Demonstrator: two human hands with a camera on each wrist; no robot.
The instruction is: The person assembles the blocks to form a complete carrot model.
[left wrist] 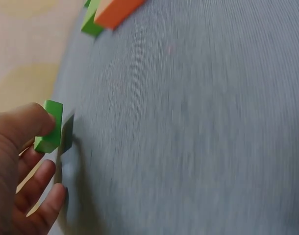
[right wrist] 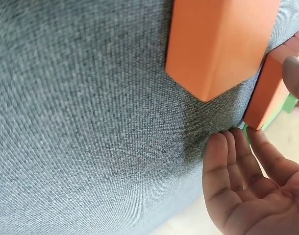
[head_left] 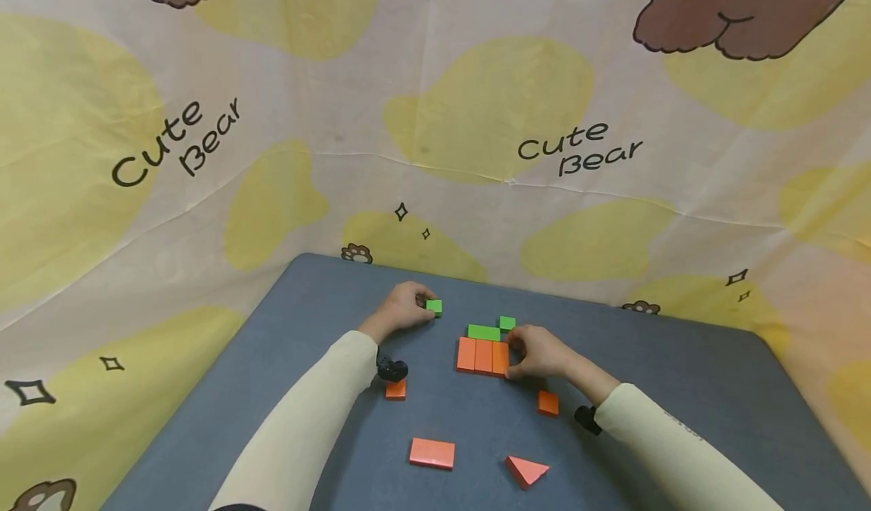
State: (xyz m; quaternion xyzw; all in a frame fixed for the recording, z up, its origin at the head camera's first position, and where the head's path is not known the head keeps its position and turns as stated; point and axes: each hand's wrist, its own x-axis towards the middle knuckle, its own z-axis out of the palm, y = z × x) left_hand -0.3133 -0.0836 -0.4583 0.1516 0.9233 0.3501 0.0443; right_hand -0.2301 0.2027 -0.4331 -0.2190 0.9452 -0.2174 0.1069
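In the head view my left hand pinches a small green block between thumb and fingers. The left wrist view shows this green block held just above the table, its shadow beside it. My right hand has thumb and index finger at opposite ends of the rightmost orange block, which stands in a row of three. A long green block lies along the far side of that row, with a small green block at its right end. In the right wrist view the other fingers extend near the tabletop.
On the grey table, one loose orange block lies near the right wrist, another orange block beside the left wrist. Nearer me are a reddish rectangular block and a triangular block. A printed cloth hangs behind the table.
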